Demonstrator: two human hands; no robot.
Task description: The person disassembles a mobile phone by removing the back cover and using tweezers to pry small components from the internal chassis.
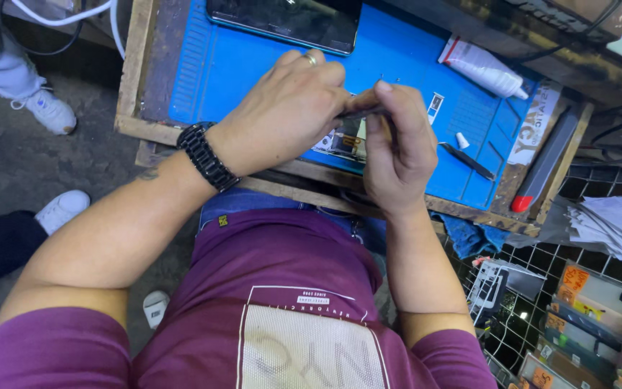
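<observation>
Item: left hand [286,108], ring on one finger, black link wristband [206,156] at the wrist. Grip pressed together, fingers curled over a thin dark tool [360,112]; whether the fingertips pinch it cannot be told, since the knuckles hide them.

Item: right hand [396,148], thumb and forefinger pinched on the same thin dark tool, meeting the left grip fingertip to fingertip.

Item: small opened device [345,142], flat, dark with pale edges, lying directly beneath the joined grips on the blue mat [253,61]; mostly hidden by both hands.

Item: black tweezers [467,160], on the mat just beyond the right grip, apart from it.

Item: small white cap [462,140], beside the tweezers, near the right grip.

Item: white tube [481,66] with nozzle, farther off from the right grip, at the mat's edge.

Item: dark glass panel [286,21], flat on the mat past the left grip.

Item: wooden worktop [138,65], carrying the mat, its edge showing outside the left grip.
</observation>
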